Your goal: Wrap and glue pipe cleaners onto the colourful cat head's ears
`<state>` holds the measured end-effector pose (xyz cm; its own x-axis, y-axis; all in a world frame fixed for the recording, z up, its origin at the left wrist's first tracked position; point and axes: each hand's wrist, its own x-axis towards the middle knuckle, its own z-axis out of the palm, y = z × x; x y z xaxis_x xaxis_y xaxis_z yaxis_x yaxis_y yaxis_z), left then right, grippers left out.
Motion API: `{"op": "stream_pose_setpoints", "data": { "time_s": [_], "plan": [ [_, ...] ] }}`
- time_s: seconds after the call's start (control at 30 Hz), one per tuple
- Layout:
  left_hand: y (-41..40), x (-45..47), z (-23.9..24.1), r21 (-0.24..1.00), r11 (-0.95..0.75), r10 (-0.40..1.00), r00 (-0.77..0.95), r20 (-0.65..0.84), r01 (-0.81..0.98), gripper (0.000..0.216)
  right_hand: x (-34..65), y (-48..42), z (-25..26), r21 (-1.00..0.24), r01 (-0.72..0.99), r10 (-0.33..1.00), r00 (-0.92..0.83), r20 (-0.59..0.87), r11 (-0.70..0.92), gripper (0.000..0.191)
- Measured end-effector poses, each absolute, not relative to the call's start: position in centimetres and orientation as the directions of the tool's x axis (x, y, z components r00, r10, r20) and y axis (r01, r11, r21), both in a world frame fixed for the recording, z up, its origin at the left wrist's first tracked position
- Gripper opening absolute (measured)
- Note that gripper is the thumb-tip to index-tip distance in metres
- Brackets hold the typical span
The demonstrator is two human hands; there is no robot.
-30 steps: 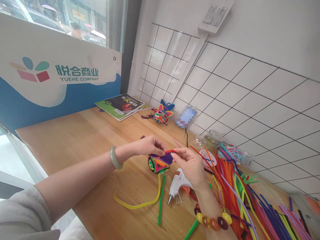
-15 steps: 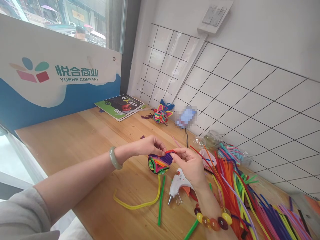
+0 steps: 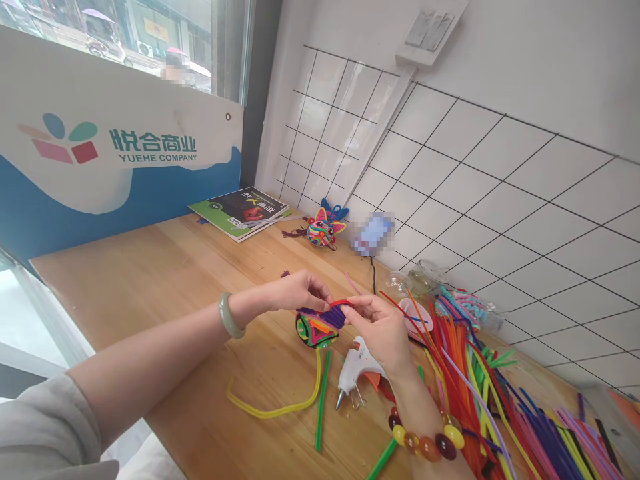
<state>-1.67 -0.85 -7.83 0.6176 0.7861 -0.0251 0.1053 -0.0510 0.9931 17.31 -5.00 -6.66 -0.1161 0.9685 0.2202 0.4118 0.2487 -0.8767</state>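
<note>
Between my hands is a pipe-cleaner craft piece (image 3: 317, 329), round and multicoloured, with a purple section and a red strip along its top edge. My left hand (image 3: 297, 292) pinches it from the left, fingers closed at the upper edge. On the other side my right hand (image 3: 380, 327) grips the red and purple end between thumb and fingers. Below the piece, a yellow pipe cleaner (image 3: 273, 413) curves over the table, and a green pipe cleaner (image 3: 323, 403) lies straight. A white glue gun (image 3: 357, 367) rests beside my right wrist, nozzle toward me.
Bundles of coloured pipe cleaners (image 3: 480, 387) spread over the right side of the wooden table (image 3: 165, 287). Books (image 3: 245, 212), a finished cat-like ornament (image 3: 323, 230) and a blurred-out device (image 3: 373, 233) sit at the back. Clear containers (image 3: 425, 275) stand by the gridded wall (image 3: 475, 180).
My hands and the craft piece hold almost the same position. Outside the window, the passing figure has shifted slightly to the right.
</note>
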Motion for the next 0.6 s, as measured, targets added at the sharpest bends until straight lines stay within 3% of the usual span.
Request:
{"op": "stream_pose_setpoints", "data": {
  "time_s": [0.6],
  "plan": [
    [-0.67, -1.69, -8.20, 0.994, -0.057, 0.781, 0.624, -0.013, 0.092, 0.027, 17.38, -4.95, -6.63, -0.877, 0.409, 0.968, -0.113, 0.226, 0.253, 0.019]
  ]
}}
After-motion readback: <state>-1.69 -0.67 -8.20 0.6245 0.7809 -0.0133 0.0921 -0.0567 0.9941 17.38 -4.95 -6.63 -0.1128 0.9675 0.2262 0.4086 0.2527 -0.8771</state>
